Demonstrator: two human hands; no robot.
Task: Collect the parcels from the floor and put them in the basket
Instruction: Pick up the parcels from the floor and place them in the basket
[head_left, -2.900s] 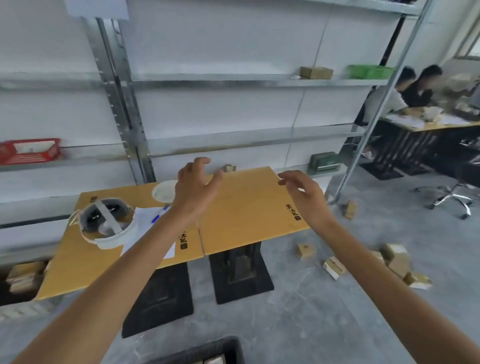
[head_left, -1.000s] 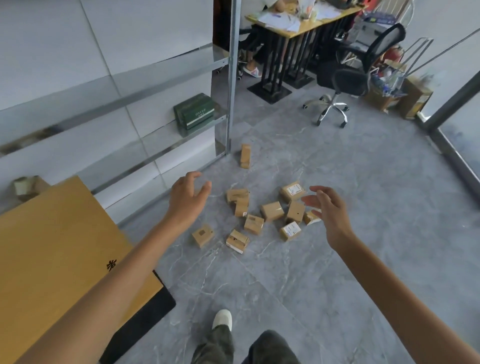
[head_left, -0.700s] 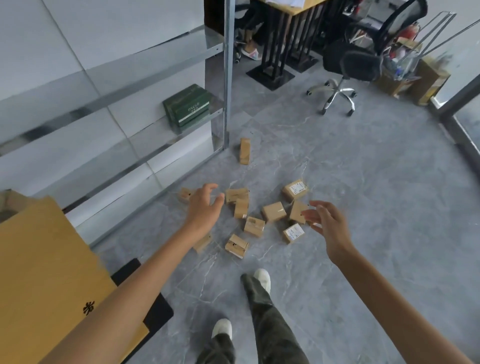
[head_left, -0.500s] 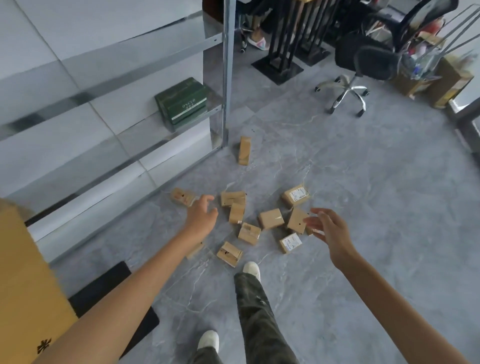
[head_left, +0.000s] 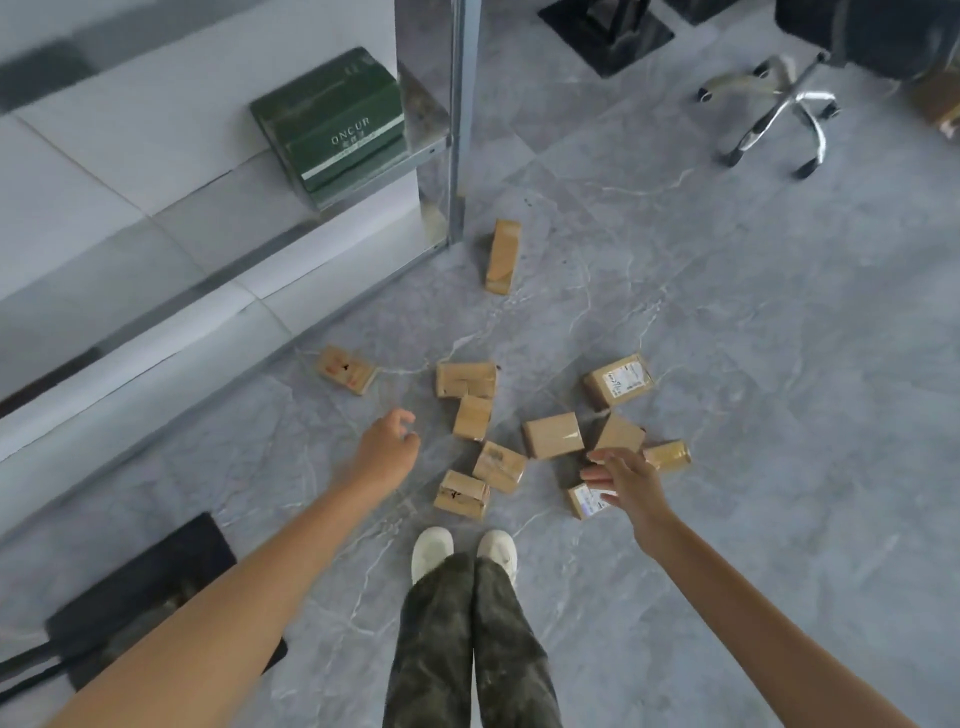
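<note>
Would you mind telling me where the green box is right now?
In the head view, the green box sits upper left on a low shelf, just left of the metal post, beyond the scattered parcels.

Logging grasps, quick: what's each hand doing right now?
Left hand: open, holding nothing.
Right hand: open, holding nothing, above the parcels.

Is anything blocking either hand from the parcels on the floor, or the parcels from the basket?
Nothing visible blocks the hands. The left hand and right hand hang open by the parcels, which lie loose on the floor. The basket is out of view, so that path cannot be judged.
</note>
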